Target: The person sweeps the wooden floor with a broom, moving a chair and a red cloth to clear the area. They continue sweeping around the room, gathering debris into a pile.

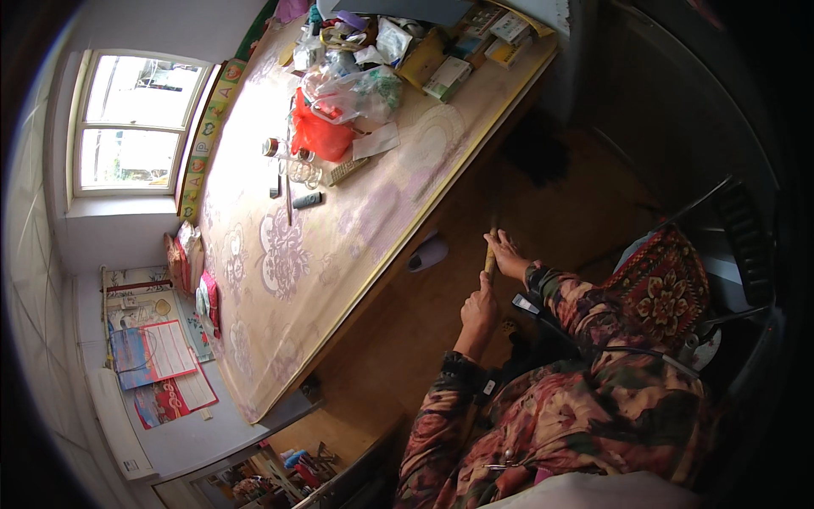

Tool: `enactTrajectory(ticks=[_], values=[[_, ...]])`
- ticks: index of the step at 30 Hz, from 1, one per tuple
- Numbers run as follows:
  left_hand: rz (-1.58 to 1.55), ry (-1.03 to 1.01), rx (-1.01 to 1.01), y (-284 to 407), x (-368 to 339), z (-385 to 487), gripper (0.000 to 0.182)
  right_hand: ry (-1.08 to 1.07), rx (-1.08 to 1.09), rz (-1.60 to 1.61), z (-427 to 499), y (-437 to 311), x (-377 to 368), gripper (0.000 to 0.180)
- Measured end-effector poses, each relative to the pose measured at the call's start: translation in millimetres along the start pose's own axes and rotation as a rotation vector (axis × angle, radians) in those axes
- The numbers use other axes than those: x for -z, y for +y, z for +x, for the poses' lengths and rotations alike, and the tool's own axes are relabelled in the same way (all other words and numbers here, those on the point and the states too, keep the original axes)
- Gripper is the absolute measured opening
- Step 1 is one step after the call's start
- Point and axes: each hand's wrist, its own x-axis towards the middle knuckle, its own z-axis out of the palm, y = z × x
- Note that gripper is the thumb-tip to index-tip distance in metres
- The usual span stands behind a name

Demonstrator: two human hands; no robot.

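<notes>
My left hand (478, 315) is closed round the lower end of a light wooden stick (489, 257), its index finger lying along it. Farther up the same stick, my right hand (508, 256) holds it with the thumb and fingers on either side. The stick's far part fades into shadow over the brown floor (375, 375). A dark, blurred shape (534, 153) lies on the floor beyond; whether it joins the stick, I cannot tell. Both hands are lower right of the large table-like surface with a patterned cover (331, 254).
A grey slipper (428, 252) lies by the covered surface's edge. On that surface are a red plastic bag (321, 133), glass jars (304, 172), remote controls (309, 200), small boxes (448, 79) and other clutter. A chair with a patterned red cushion (661, 292) stands at the right.
</notes>
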Motion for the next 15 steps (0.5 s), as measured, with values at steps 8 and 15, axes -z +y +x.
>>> enactTrajectory(ticks=[8,15], values=[[-0.193,0.091,-0.047,-87.5,-29.2,-65.4,0.057,0.040,0.184,-0.332,-39.1,-32.3,-72.1,0.035],[-0.363,-0.065,-0.020,-190.3,-71.0,-212.8,0.061,-0.631,0.822,-0.525,-118.3,-78.2,-140.5,0.029]])
